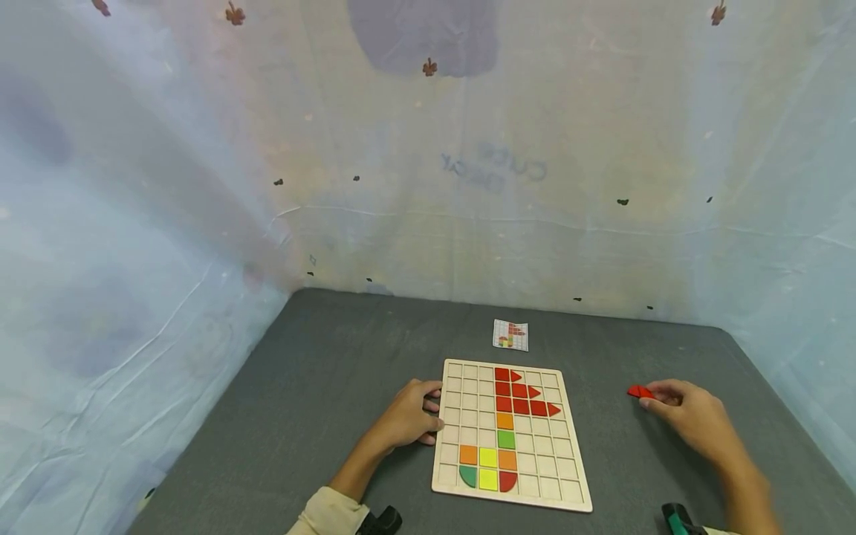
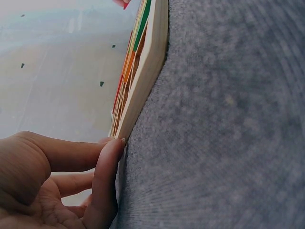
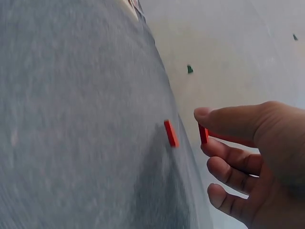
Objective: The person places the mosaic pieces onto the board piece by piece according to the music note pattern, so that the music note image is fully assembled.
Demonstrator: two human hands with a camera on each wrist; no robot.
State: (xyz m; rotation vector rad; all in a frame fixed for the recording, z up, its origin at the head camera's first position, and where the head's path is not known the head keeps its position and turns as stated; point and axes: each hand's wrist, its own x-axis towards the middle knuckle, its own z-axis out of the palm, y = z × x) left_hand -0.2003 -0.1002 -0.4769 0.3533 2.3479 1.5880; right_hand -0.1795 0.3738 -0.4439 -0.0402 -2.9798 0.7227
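Observation:
A wooden grid board (image 1: 461,416) lies on the grey table, with red, orange, yellow and green tiles in its cells. Red squares ending in triangles form three rows near its top. My left hand (image 1: 409,416) touches the board's left edge with thumb and fingertips; the left wrist view shows these against the rim (image 2: 145,71). To the right of the board, my right hand (image 1: 692,416) pinches a small flat red tile (image 3: 204,134) between thumb and fingers. Another red tile (image 3: 171,133) is just beyond the fingertips; the exact shapes of both are hard to tell.
Behind the board lies a small printed card (image 1: 510,336) with a coloured grid pattern. Hanging sheets (image 1: 428,245) with dark marks enclose the grey table (image 1: 348,349) at the back and sides.

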